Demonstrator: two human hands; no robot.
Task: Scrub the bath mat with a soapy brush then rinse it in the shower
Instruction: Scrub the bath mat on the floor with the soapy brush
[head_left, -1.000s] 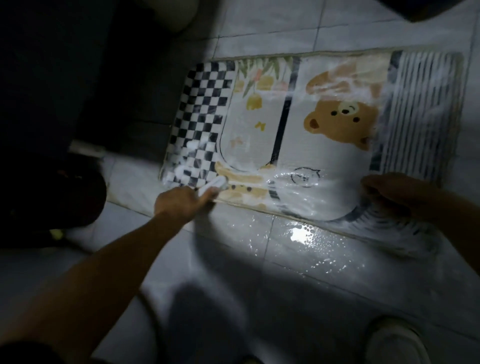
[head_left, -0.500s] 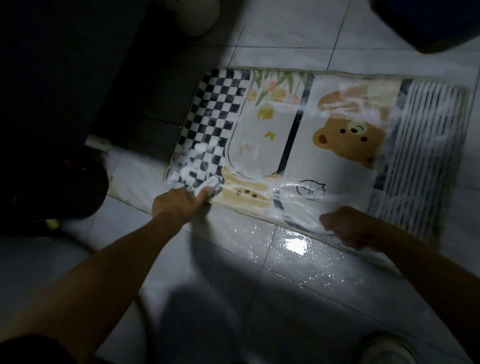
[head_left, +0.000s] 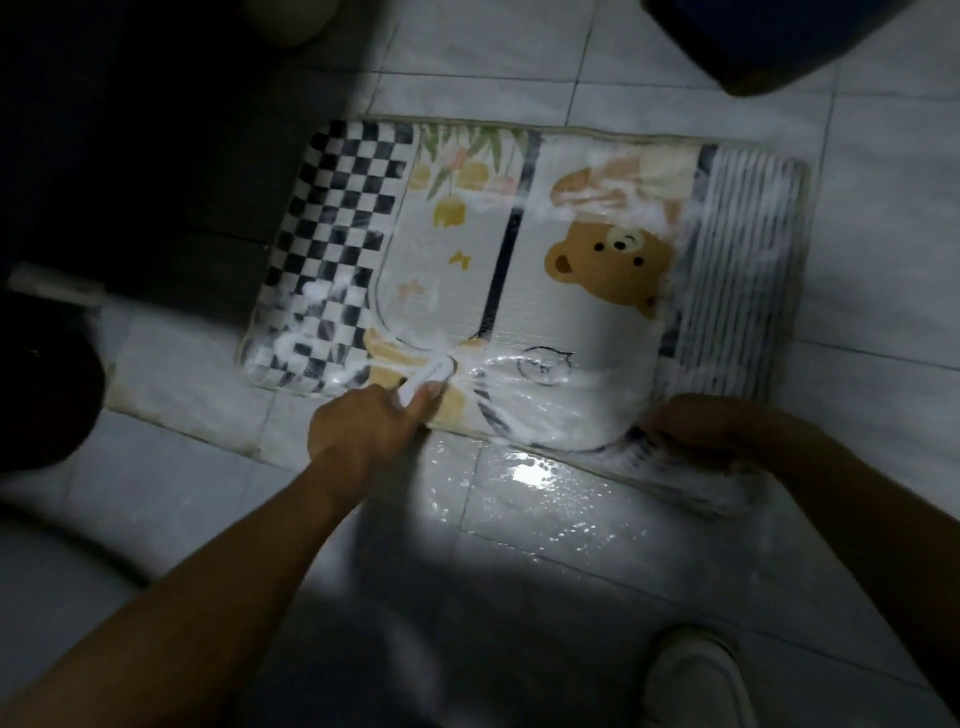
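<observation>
A bath mat (head_left: 587, 312) printed with a bear, flowers, a black-and-white check panel and grey stripes lies flat on the wet tiled floor, streaked with white foam. My left hand (head_left: 363, 423) grips a white brush (head_left: 428, 376) and holds it against the mat's near edge, just right of the check panel. My right hand (head_left: 711, 423) holds the mat's near right edge, with its fingers curled over the rim. The brush's bristles are hidden under foam.
A puddle (head_left: 530, 473) shines on the tiles just in front of the mat. A dark round object (head_left: 41, 384) sits at the left, and a dark blue container (head_left: 779, 36) at the top right. A white shoe (head_left: 691, 675) stands at the bottom right.
My left hand has slid the brush rightwards along the mat's near edge, from the check panel toward the middle. My right hand has stayed on the near right edge.
</observation>
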